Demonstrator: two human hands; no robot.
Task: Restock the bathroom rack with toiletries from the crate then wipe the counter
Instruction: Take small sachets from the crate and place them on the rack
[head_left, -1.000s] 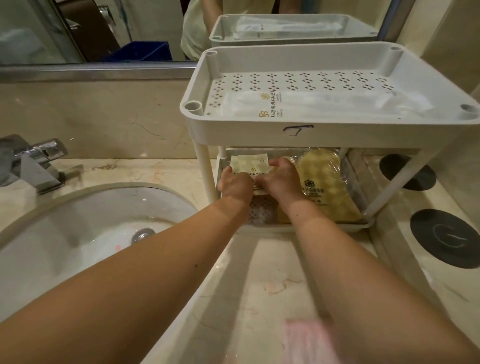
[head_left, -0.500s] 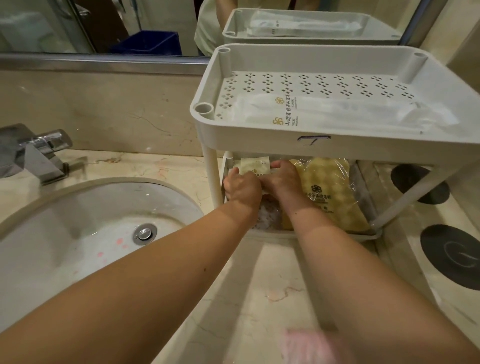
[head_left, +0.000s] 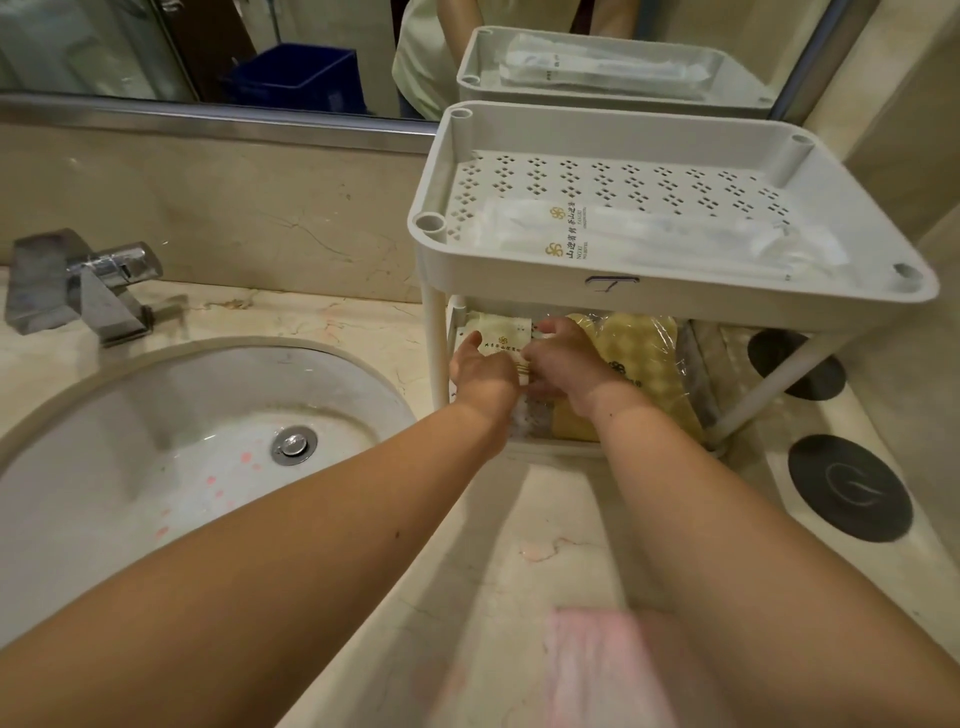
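Under one rack (head_left: 675, 301), left hand (head_left: 483, 371) and right hand (head_left: 563, 364) grip one sachet (head_left: 498, 335).

Your right hand (head_left: 563, 364) covers the near part of the yellow plastic-wrapped sponge (head_left: 641, 353). The white rack's upper shelf (head_left: 675, 296) hides the lower shelf's back. The blurred pink cloth (head_left: 602, 670) runs off the bottom edge.

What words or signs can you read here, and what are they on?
"T", handwritten: label on the rack's top shelf front.
Gold flower logos with Chinese print: clear packets on the top shelf; too small to read.
Logo and print on the cream packet and the yellow packet below: too blurred to read.
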